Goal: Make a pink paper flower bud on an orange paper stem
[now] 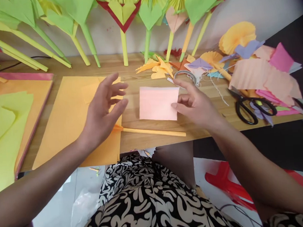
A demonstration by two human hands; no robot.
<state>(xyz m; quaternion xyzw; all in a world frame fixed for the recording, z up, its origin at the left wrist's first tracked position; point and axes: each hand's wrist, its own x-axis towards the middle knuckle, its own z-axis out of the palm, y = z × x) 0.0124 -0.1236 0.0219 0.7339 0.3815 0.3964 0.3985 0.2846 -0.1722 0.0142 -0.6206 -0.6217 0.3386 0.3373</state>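
A pale pink sheet of paper (pixel 157 103) lies flat on the wooden table (pixel 132 142) in front of me. My right hand (pixel 195 102) pinches its right edge between thumb and fingers. Left of the sheet, my left hand (pixel 103 108) hovers open with fingers spread, above the edge of an orange paper sheet (pixel 70 122). A thin rolled orange paper stick (pixel 155 131) lies just below the pink sheet, near the table's front edge.
Black-handled scissors (pixel 251 107) lie to the right among paper scraps (pixel 264 75). A tape roll (pixel 186 74) sits behind my right hand. Paper flowers with green and yellow stems (pixel 123 43) lean against the wall. Yellow-green sheets (pixel 3 129) lie far left.
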